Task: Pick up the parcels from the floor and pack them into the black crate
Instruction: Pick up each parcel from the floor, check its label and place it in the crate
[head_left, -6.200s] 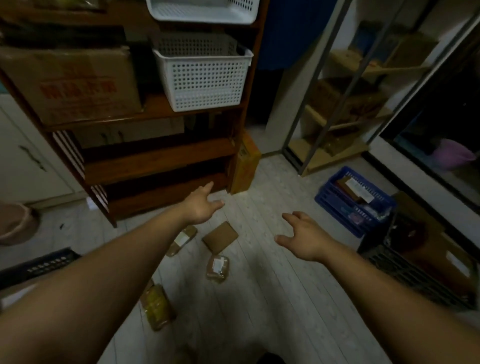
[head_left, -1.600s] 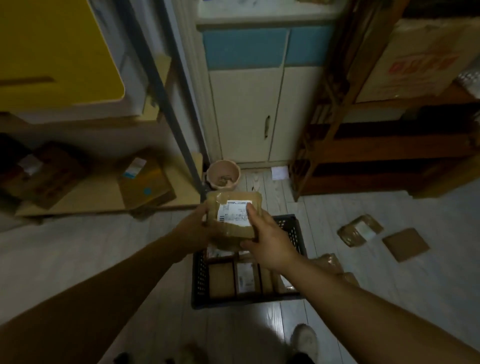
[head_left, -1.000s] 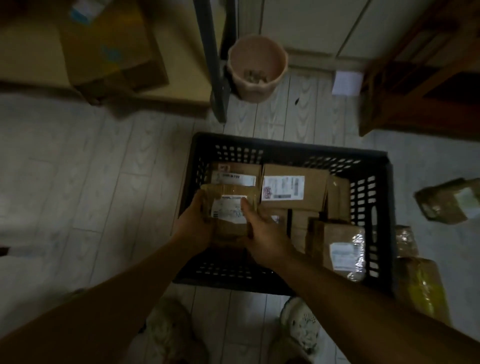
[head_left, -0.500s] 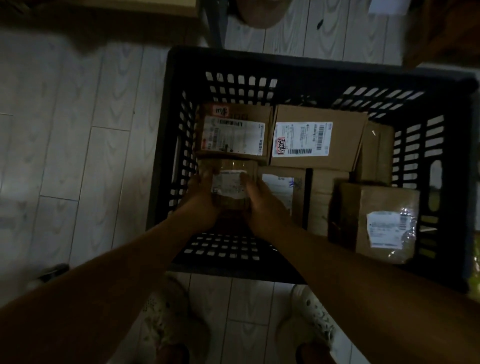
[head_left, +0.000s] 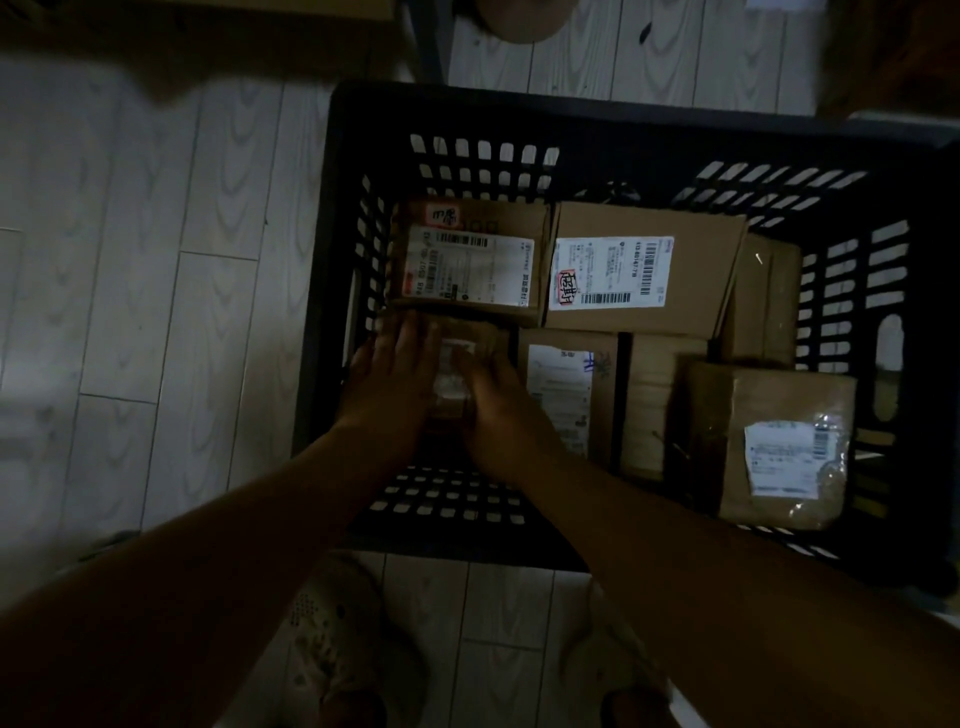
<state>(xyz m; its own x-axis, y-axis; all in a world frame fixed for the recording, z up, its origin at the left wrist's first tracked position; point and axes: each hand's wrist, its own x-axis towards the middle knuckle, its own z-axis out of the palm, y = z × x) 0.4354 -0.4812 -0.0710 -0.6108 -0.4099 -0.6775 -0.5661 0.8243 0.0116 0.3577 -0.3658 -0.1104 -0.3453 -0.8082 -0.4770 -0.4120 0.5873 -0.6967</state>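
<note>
In the crate (head_left: 623, 122), brown white-labelled parcel (head_left: 453, 371).

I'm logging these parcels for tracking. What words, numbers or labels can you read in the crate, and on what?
No text reads surely enough to quote.
Back-left box: printed label and handwritten red-edged sticker, both too blurred.
Back-middle box: barcode label with digits and red handwritten sticker, too small.
Front-middle box: label blurred.
Taped parcel at right: label blurred.
Front-left parcel: label blurred.
</note>
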